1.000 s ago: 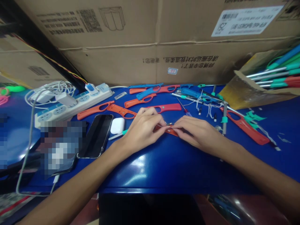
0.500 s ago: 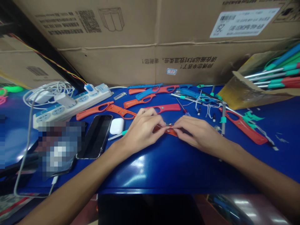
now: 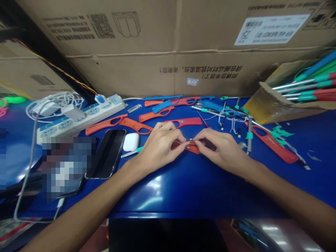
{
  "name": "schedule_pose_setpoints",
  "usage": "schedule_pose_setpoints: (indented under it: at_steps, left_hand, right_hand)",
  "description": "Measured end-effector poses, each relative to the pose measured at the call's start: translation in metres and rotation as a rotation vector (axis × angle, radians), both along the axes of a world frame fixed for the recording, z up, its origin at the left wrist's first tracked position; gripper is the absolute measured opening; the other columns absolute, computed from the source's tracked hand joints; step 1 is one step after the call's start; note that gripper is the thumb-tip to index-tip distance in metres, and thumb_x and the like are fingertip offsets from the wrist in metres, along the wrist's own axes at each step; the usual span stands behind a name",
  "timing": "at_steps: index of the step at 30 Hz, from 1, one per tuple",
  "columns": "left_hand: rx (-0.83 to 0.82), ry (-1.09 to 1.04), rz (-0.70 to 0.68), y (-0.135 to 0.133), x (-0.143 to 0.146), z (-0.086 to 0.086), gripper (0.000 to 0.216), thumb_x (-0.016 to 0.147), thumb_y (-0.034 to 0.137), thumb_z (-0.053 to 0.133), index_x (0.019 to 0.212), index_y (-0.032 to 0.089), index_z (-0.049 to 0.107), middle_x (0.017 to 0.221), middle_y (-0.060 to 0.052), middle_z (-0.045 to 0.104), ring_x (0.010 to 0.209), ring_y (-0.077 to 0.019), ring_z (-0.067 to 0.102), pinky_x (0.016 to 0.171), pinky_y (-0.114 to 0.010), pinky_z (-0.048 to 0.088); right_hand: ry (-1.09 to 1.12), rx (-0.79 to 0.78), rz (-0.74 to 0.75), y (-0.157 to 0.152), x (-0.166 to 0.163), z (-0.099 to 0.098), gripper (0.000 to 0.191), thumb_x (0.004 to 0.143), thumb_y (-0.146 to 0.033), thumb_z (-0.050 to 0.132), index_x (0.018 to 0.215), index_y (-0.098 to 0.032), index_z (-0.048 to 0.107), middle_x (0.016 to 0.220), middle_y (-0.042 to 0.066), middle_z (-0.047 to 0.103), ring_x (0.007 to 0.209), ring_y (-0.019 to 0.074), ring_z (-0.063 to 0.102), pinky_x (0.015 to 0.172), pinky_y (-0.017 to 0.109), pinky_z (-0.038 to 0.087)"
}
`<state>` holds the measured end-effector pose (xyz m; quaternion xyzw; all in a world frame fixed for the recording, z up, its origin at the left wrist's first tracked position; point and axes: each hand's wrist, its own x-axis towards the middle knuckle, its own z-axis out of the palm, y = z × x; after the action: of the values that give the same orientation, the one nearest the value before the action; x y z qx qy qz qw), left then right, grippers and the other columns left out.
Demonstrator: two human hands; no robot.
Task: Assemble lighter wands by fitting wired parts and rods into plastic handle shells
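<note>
My left hand [image 3: 165,141] is closed in a pinch on a thin pale wire [image 3: 179,142]. Thumb and forefinger of my right hand [image 3: 219,145] are pinched at the other end of a small dark, shiny part [image 3: 189,140] between the two hands. Just under the fingertips lies an orange lighter handle shell [image 3: 193,148], partly covered by both hands. Beyond the knuckles of my left hand is a red lighter handle [image 3: 187,121]. A lighter with a green collar [image 3: 133,152] lies by my left wrist, partly hidden.
Orange and blue handle shells [image 3: 165,104] lie along the back, before a large cardboard box [image 3: 126,73]. On the left are a power strip [image 3: 89,113], a phone [image 3: 107,154] and a white earbud case [image 3: 131,141]. A carton of lighters [image 3: 267,101], wires and a screwdriver [image 3: 206,123] are rightward.
My right fingertips have shifted slightly at the small part, and more of it shows between the hands. My left hand has stayed almost still.
</note>
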<state>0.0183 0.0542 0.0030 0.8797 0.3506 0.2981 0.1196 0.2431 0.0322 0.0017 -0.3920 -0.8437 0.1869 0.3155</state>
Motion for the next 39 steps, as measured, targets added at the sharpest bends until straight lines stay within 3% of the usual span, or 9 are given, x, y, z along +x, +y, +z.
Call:
schedule_pose_setpoints:
  at_steps: [16, 32, 39]
  left_hand:
    - [0.035, 0.020, -0.009, 0.0003, -0.0008, 0.0001, 0.011, 0.091, 0.025, 0.068, 0.082, 0.019, 0.066, 0.081, -0.002, 0.068, 0.086, -0.0195, 0.060, 0.080, -0.036, 0.039]
    - [0.010, 0.047, -0.022, -0.0009, 0.0008, 0.0019, 0.011, 0.091, 0.024, 0.065, 0.082, 0.019, 0.065, 0.080, -0.002, 0.068, 0.084, -0.0201, 0.059, 0.082, -0.037, 0.038]
    - [0.022, 0.048, -0.089, -0.0020, 0.0007, 0.0025, 0.011, 0.095, 0.020, 0.061, 0.084, 0.018, 0.064, 0.086, -0.003, 0.067, 0.088, -0.0197, 0.057, 0.084, -0.037, 0.038]
  right_hand:
    - [-0.072, 0.100, 0.069, 0.0007, 0.0006, -0.0019, 0.014, 0.099, -0.022, 0.052, 0.100, -0.018, 0.065, 0.092, 0.006, 0.068, 0.083, 0.0169, 0.063, 0.078, 0.033, 0.052]
    - [-0.049, 0.066, 0.132, -0.0001, -0.0008, 0.0015, 0.013, 0.096, -0.016, 0.051, 0.092, -0.019, 0.063, 0.087, 0.005, 0.066, 0.078, 0.0170, 0.059, 0.074, 0.032, 0.050]
    - [-0.037, 0.031, 0.098, -0.0012, -0.0014, 0.0043, 0.013, 0.093, -0.014, 0.053, 0.084, -0.019, 0.061, 0.081, 0.004, 0.064, 0.072, 0.0152, 0.056, 0.068, 0.030, 0.046]
